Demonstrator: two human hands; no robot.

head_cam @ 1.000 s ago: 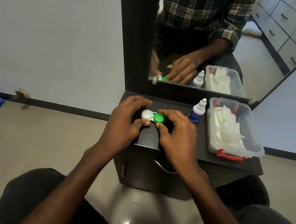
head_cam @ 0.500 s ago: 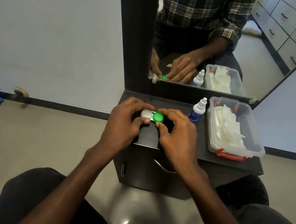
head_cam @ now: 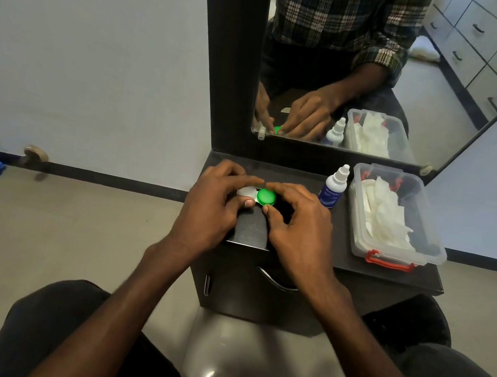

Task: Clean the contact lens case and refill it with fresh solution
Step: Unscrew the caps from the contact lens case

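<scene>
- While the lens case (head_cam: 256,195) lay on the dark vanity top (head_cam: 340,251), it was gripped from both sides: the left hand (head_cam: 211,205) was curled round the white-capped end, the right hand (head_cam: 294,223) round the end with the green cap (head_cam: 266,196).
- Compared with a second before, the left fingers were seen to have closed further over the white cap (head_cam: 246,192), so that less of it showed; the case itself had hardly shifted.
- The green cap was pinched between the right thumb and forefinger, and it was judged that this cap was being unscrewed while the other end was held steady; whether it had loosened could not be told.
- Both caps were seated on the case, so cleaning and refilling had not been started.
- Just beyond the right hand, the solution bottle (head_cam: 333,187) was left upright and capped, untouched.
- Beside it, the clear box (head_cam: 396,255) of white tissues (head_cam: 383,212) stood open, unmoved.
- Farthest off, the same two-handed hold was shown in the mirror (head_cam: 439,118).
</scene>
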